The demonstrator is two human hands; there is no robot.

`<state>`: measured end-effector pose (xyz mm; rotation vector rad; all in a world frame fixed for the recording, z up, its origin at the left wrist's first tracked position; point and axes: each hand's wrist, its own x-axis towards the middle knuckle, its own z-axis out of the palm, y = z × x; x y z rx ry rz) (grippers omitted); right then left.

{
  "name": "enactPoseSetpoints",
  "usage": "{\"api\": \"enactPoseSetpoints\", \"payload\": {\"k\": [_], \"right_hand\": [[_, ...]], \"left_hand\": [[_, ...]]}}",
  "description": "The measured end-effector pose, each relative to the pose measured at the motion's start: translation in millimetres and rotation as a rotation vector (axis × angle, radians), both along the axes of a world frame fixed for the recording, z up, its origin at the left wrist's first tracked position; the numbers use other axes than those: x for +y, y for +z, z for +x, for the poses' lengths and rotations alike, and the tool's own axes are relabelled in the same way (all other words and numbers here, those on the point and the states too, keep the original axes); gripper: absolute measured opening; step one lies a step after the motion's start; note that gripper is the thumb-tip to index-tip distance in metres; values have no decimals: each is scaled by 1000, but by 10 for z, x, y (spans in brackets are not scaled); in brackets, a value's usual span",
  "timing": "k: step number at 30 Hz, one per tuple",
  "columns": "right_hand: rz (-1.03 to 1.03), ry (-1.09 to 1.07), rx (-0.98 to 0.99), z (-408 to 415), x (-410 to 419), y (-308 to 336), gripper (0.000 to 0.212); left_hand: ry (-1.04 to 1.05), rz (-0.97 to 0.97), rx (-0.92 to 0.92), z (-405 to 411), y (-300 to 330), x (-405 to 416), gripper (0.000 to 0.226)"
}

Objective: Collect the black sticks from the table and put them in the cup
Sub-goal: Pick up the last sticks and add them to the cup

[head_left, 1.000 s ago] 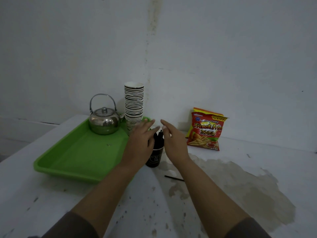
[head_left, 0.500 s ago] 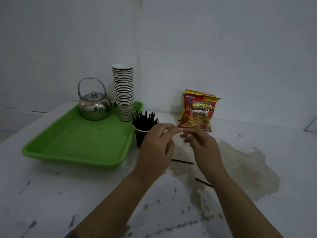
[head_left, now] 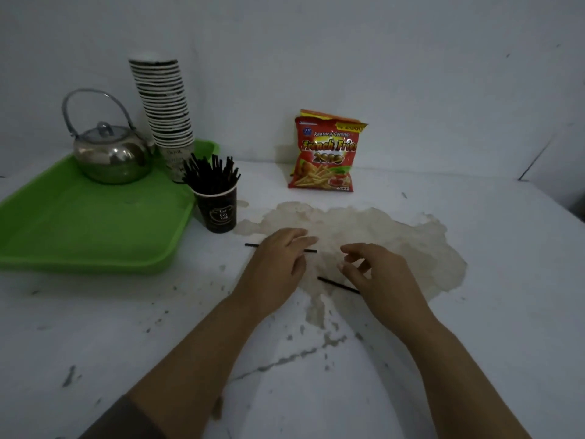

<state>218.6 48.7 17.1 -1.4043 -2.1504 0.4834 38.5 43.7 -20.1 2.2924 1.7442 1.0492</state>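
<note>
A dark paper cup [head_left: 217,211] stands beside the green tray, filled with several black sticks [head_left: 211,174] that fan out of its top. Two black sticks lie flat on the white table. One stick [head_left: 251,245] passes under my left hand [head_left: 278,263], whose fingers are stretched over its middle; contact is unclear. The other stick [head_left: 332,283] lies just below the loosely curled fingers of my right hand [head_left: 376,274], its right end hidden under that hand. Neither hand holds anything.
A green tray [head_left: 95,236] at the left carries a steel kettle [head_left: 110,153] and a tall stack of paper cups [head_left: 164,106]. A red snack bag [head_left: 326,153] leans on the wall. A brownish stain [head_left: 395,236] spreads over the white table [head_left: 474,327].
Both hands have come away from the cup and dropped toward the table, now hovering over the two loose sticks. The camera has tilted down and closer.
</note>
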Motion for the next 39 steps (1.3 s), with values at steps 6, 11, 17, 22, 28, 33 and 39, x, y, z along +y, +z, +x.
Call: {"api": "enactPoseSetpoints", "payload": {"k": [6,11,17,22,28,33,39], "right_hand": [[56,29,-305,-69,-74,-75,35],[148,8,-423,-152,-76,-197,28],[226,9,-451,-240,-71,-258,22],[249,32,-480,-310,-104,-275,24],[246,24,-540,-380,-173,-279,26],[209,0,-608,-474,-195,-237,19],[85,-51,-486,-499,-13,-74,14]], "left_hand": [[45,-114,-68,-56,-65,15,34],[44,-69,-19,-43,-41,-5,30],[44,-65,83,-1,-3,-41,26],[33,-65,145,33,23,-67,26],[63,-5,26,59,38,-107,12],[56,73,-24,28,73,-150,9],[50,158,-250,-49,168,-236,11]]}}
